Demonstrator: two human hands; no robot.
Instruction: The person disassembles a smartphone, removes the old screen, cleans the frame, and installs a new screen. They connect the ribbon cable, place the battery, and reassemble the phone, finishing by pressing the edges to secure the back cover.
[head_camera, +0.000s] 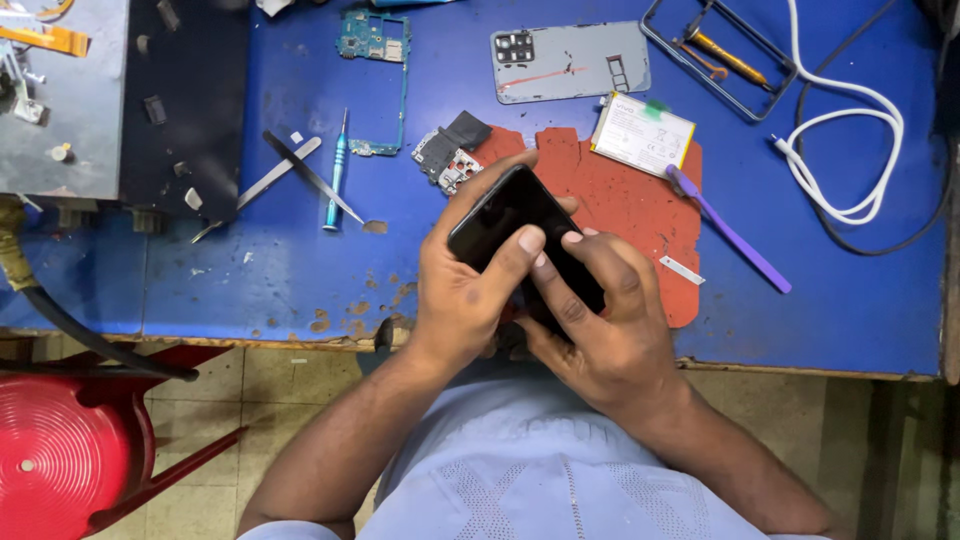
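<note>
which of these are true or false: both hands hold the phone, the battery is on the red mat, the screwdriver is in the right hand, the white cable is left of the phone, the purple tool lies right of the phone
1. Both hands hold the phone: true. The left hand and right hand grip it.
2. The battery is on the red mat: true.
3. The screwdriver is in the right hand: false. It lies on the blue table, left of the phone.
4. The white cable is left of the phone: false. It is far right.
5. The purple tool lies right of the phone: true.
</note>
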